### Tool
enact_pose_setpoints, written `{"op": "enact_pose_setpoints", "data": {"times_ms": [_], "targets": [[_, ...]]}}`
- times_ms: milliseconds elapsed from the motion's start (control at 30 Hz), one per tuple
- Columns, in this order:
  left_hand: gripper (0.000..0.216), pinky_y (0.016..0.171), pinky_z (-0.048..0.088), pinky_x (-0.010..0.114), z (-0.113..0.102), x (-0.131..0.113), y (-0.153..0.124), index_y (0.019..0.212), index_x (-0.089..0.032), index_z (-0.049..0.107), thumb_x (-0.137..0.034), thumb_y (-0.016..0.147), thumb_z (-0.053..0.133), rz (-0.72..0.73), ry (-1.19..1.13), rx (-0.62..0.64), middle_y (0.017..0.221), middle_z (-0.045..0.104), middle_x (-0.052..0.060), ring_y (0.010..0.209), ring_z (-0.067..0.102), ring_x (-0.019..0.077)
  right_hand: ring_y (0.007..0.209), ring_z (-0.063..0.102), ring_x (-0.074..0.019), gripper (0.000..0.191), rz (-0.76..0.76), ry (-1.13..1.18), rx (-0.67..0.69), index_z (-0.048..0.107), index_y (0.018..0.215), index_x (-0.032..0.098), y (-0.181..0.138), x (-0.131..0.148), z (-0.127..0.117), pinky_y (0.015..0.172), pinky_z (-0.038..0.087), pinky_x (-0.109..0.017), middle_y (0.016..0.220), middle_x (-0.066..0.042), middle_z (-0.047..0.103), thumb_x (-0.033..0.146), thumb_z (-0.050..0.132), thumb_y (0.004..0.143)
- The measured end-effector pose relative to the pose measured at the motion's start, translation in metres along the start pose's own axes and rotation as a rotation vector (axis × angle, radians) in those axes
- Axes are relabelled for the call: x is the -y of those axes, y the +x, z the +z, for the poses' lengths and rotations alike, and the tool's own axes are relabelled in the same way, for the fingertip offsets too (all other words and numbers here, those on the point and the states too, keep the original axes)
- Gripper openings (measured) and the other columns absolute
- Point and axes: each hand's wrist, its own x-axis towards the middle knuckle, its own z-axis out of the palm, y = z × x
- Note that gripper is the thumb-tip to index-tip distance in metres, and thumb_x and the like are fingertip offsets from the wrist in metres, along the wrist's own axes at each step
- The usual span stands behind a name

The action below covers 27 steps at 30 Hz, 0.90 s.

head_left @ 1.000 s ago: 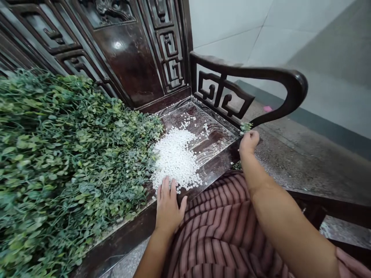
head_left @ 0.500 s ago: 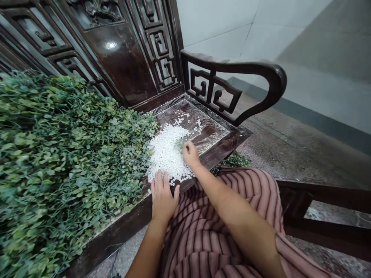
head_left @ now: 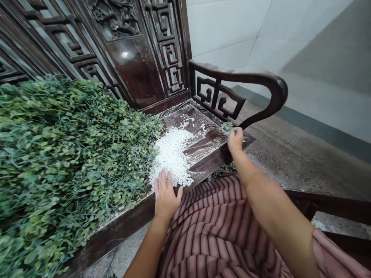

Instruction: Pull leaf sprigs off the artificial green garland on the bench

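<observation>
Our left hand (head_left: 165, 196) sits closest to us, flat and palm down on the front edge of the dark wooden bench (head_left: 121, 227), fingers spread and loose, nothing gripped. Its fingertips just reach into the near end of the pile of small white beads (head_left: 173, 154), so that hand is basically touching the pile already.

Next out, our right hand (head_left: 235, 139) is up and off to the right, over the front right corner of the seat, just under the curved armrest (head_left: 255, 79). It's pinched shut on a little green sprig (head_left: 227, 126), which pokes out above the fingers toward the armrest. We can't make out much more of it than a small tuft of leaves.

So the layout is pretty simple: the bead pile lies between our two hands, left of the right hand and straight ahead of the left. Its long axis runs away from us, from the bench's front edge toward the carved backrest (head_left: 136, 73), with a few stray beads scattered further back on the shiny seat. The left hand is clearly the nearer one to the pile; the right one with the sprig is apart from it.

Along the left, a big heap of green leafy stems (head_left: 63, 154) covers the rest of the seat and butts right up against the beads.
</observation>
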Motion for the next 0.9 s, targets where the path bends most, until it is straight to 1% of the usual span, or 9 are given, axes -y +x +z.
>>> {"op": "enact_pose_setpoints", "data": {"times_ms": [100, 167, 300, 433, 500, 600, 767, 833, 900], "targets": [[0.06, 0.104, 0.029, 0.053, -0.002, -0.002, 0.001, 0.13, -0.002, 0.038, -0.04, 0.084, 0.044, -0.001, 0.003, 0.016, 0.138, 0.036, 0.026, 0.131, 0.032, 0.0345, 0.065, 0.037, -0.0206, 0.021, -0.028, -0.015, 0.008, 0.032, 0.057, 0.025, 0.021, -0.017, -0.031, 0.066, 0.028, -0.032, 0.056, 0.001, 0.03, 0.015, 0.045, 0.07], [0.06, 0.104, 0.03, 0.053, -0.003, -0.003, 0.002, 0.13, -0.003, 0.038, -0.04, 0.084, 0.044, -0.006, 0.006, 0.037, 0.138, 0.037, 0.026, 0.131, 0.032, 0.0345, 0.064, 0.038, -0.0216, 0.023, -0.049, -0.006, 0.04, 0.03, 0.055, 0.025, 0.019, -0.022, -0.03, 0.064, 0.027, -0.032, 0.054, 0.001, 0.028, 0.016, 0.046, 0.069], [0.057, 0.104, 0.029, 0.053, -0.003, -0.004, 0.002, 0.129, -0.004, 0.04, -0.038, 0.084, 0.044, -0.063, -0.002, 0.028, 0.136, 0.039, 0.026, 0.13, 0.032, 0.0342, 0.063, 0.034, -0.019, 0.015, -0.075, 0.007, 0.159, 0.035, 0.061, 0.025, -0.02, -0.014, 0.012, 0.063, 0.026, -0.032, 0.058, 0.0, 0.035, 0.013, 0.042, 0.068], [0.045, 0.104, 0.029, 0.053, -0.003, -0.001, 0.0, 0.124, -0.007, 0.044, -0.028, 0.084, 0.044, -0.117, -0.034, -0.035, 0.132, 0.043, 0.024, 0.13, 0.033, 0.0323, 0.062, 0.037, -0.0164, 0.009, -0.125, 0.059, 0.316, 0.036, 0.065, 0.022, -0.082, 0.016, 0.066, 0.061, 0.03, -0.029, 0.062, 0.0, 0.041, 0.014, 0.037, 0.069], [0.041, 0.103, 0.03, 0.053, -0.005, 0.002, -0.001, 0.122, -0.008, 0.047, -0.026, 0.084, 0.044, -0.138, -0.044, -0.051, 0.13, 0.045, 0.023, 0.128, 0.035, 0.032, 0.062, 0.039, -0.016, 0.007, -0.161, 0.087, 0.387, 0.036, 0.067, 0.022, -0.106, 0.033, 0.081, 0.06, 0.032, -0.029, 0.063, 0.0, 0.041, 0.016, 0.037, 0.07], [0.04, 0.101, 0.032, 0.053, -0.009, 0.009, -0.005, 0.119, -0.008, 0.049, -0.026, 0.083, 0.046, -0.179, -0.057, -0.063, 0.129, 0.044, 0.024, 0.127, 0.035, 0.0335, 0.064, 0.041, -0.0161, 0.005, -0.201, 0.119, 0.417, 0.037, 0.07, 0.022, -0.125, 0.049, 0.077, 0.063, 0.034, -0.029, 0.066, 0.0, 0.041, 0.017, 0.036, 0.073], [0.038, 0.1, 0.034, 0.049, -0.015, 0.019, -0.014, 0.119, -0.008, 0.049, -0.023, 0.084, 0.044, -0.188, -0.108, -0.058, 0.13, 0.043, 0.023, 0.128, 0.034, 0.0322, 0.067, 0.042, -0.0173, 0.006, -0.106, 0.111, 0.237, 0.038, 0.074, 0.021, -0.157, 0.046, 0.044, 0.065, 0.035, -0.03, 0.068, -0.001, 0.043, 0.019, 0.033, 0.077], [0.039, 0.101, 0.034, 0.049, -0.016, 0.025, -0.016, 0.12, -0.008, 0.048, -0.024, 0.084, 0.043, -0.191, -0.111, -0.035, 0.131, 0.042, 0.023, 0.129, 0.034, 0.0328, 0.068, 0.042, -0.0182, 0.005, -0.091, 0.103, 0.291, 0.039, 0.075, 0.021, -0.178, 0.046, 0.043, 0.067, 0.035, -0.031, 0.069, -0.002, 0.043, 0.02, 0.035, 0.078], [0.041, 0.1, 0.034, 0.049, -0.016, 0.034, -0.016, 0.121, -0.008, 0.046, -0.026, 0.085, 0.043, -0.216, -0.115, -0.019, 0.131, 0.042, 0.023, 0.129, 0.033, 0.0333, 0.07, 0.042, -0.0189, 0.004, -0.09, 0.117, 0.357, 0.039, 0.075, 0.021, -0.199, 0.051, 0.054, 0.068, 0.036, -0.032, 0.07, -0.002, 0.043, 0.021, 0.036, 0.078]]}}
